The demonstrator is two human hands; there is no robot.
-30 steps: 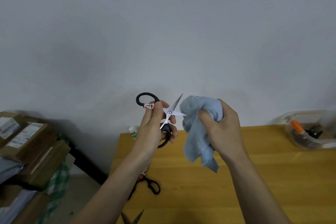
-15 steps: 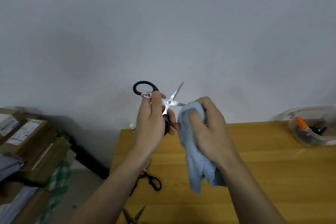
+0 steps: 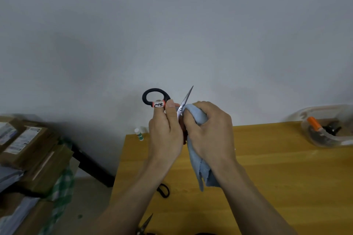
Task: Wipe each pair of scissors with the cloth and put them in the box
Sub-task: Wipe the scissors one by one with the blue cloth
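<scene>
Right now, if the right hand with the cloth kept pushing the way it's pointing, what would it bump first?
The right hand points up and left, so its cloth would probably slide further along the scissors, then meet the left hand holding them. Depth is hard to judge.

We saw both hands raised over the table's (image 3: 267,173) left half, the left hand (image 3: 165,133) gripping black-handled scissors (image 3: 183,104), the right hand (image 3: 210,131) bunching the blue cloth (image 3: 200,162) against one blade. Bare wood lay open between them and the clear box (image 3: 324,139) at the far right edge. Under the left forearm a second pair's black handle (image 3: 164,190) lay on the wood, and blade tips (image 3: 146,224) poked up at the near edge, possibly a third pair. A small bottle (image 3: 138,134) stood at the far left corner. Stacked cartons (image 3: 32,150) crowded the floor off the left side.
</scene>
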